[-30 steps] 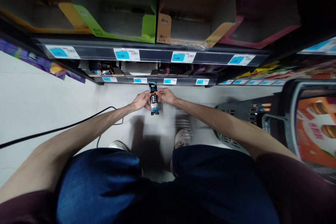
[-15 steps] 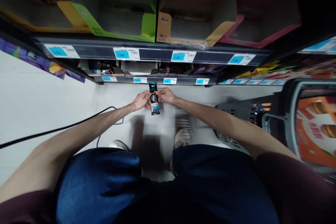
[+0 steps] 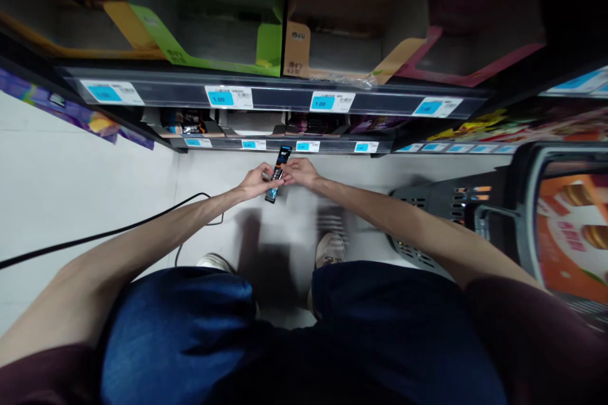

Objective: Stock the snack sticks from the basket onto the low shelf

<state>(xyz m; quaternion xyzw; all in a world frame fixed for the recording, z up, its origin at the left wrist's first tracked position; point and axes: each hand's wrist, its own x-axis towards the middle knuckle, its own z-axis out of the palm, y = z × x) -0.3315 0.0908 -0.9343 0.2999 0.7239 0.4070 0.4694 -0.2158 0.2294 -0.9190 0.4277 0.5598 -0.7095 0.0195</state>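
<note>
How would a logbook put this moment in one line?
left hand: holds black packet | right hand: holds it too | black packet: slanted, above floor | basket: right side

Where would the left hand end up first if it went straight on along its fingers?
The left hand would meet the packet, which its fingers touch. The right hand seems next beyond it, though their depths are hard to compare.
</note>
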